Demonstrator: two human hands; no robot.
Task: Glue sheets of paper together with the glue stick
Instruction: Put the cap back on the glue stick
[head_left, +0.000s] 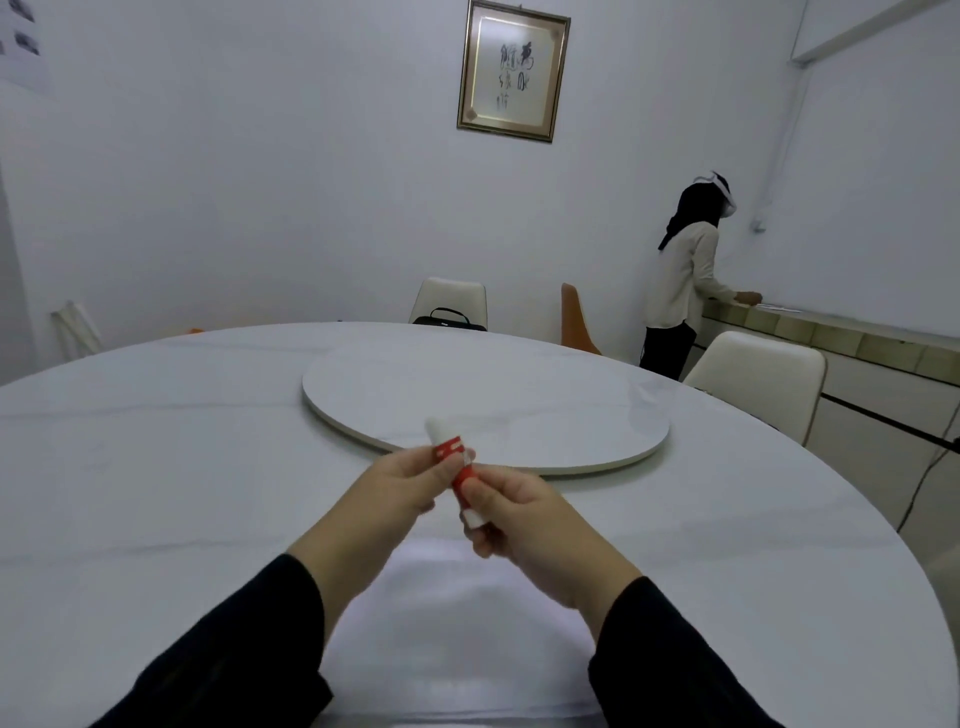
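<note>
red glue stick (460, 465) with a white cap, white marble-ish table (156, 467), black sleeves (234, 649), one orange chair (576, 322) among cream ones, gold-brown frame (513, 70).

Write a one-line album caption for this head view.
Both hands, left and right, hold a red glue stick above paper on a round white table.

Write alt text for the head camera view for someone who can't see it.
Both hands hold a red and white glue stick above white paper on a round white table: left hand near its top, right hand at its base.
</note>
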